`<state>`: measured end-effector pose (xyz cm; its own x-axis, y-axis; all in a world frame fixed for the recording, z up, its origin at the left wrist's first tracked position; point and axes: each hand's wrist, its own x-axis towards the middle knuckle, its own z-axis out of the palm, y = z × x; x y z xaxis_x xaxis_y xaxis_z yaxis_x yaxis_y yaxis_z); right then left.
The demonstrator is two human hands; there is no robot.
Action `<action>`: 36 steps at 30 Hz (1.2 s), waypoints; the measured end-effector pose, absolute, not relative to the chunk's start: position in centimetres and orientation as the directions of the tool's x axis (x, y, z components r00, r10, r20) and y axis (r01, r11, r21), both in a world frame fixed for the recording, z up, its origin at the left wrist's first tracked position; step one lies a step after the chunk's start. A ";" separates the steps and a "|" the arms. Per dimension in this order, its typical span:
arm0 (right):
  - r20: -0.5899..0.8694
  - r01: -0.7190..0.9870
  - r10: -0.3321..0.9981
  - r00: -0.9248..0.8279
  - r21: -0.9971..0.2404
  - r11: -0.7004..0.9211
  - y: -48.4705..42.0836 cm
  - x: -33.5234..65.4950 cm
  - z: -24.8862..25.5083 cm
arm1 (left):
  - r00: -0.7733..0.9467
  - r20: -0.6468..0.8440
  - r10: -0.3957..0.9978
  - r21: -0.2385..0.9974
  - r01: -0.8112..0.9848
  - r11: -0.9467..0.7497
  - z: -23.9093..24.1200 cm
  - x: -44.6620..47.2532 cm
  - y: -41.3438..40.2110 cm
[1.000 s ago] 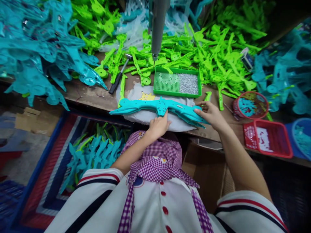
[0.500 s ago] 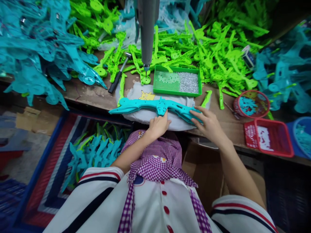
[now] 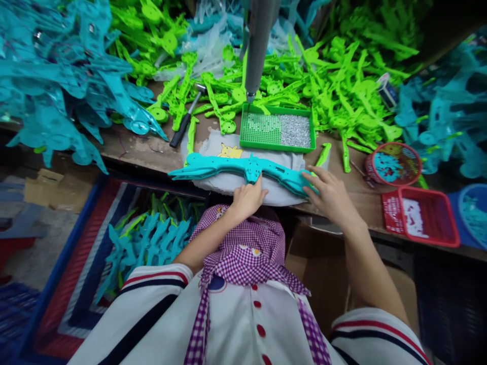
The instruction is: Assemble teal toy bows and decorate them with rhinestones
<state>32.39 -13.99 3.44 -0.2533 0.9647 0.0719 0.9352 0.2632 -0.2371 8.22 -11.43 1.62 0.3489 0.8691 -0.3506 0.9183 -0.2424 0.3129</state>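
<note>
A long teal plastic bow-shaped part (image 3: pixel 228 168) lies across a white cloth pad (image 3: pixel 243 183) at the bench's front edge. My left hand (image 3: pixel 247 198) grips its middle section from below, fingers curled on it. My right hand (image 3: pixel 332 195) rests on the part's right limb, fingers pressed down over it. A grey hanging screwdriver (image 3: pixel 258 45) dangles above, its tip over the green tray of small screws (image 3: pixel 277 131).
Piles of green plastic parts (image 3: pixel 335 86) fill the back of the bench, teal parts (image 3: pixel 57 86) heap at left and right. A hammer (image 3: pixel 186 119) lies left of the tray. Red baskets (image 3: pixel 420 215) sit at right. A bin of teal parts (image 3: pixel 152 238) stands below.
The hanging screwdriver swung left, then back right over the tray. My right hand slid slightly inward along the teal part's right limb. The left hand stayed put.
</note>
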 end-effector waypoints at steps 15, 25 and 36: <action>0.152 0.899 0.925 -0.349 -0.225 0.376 -12.2 29.0 0.5 | 0.582 -0.179 0.793 0.425 0.773 -0.471 0.2 3.7 -13.4; 0.231 0.910 0.909 -0.346 -0.155 0.385 -13.5 28.9 -0.9 | 0.626 -0.157 0.763 0.353 0.758 -0.549 2.8 -1.8 -1.6; 0.231 0.913 0.920 -0.316 -0.189 0.361 -14.2 29.0 -0.7 | 0.637 -0.069 0.768 0.556 0.663 -0.501 0.3 -2.4 -0.5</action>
<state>29.04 -14.21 -0.68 -0.3160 0.9201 0.2314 0.9130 0.3612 -0.1894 -2.36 -0.49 0.33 0.6371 0.7677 -0.0686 0.6634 -0.5009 0.5559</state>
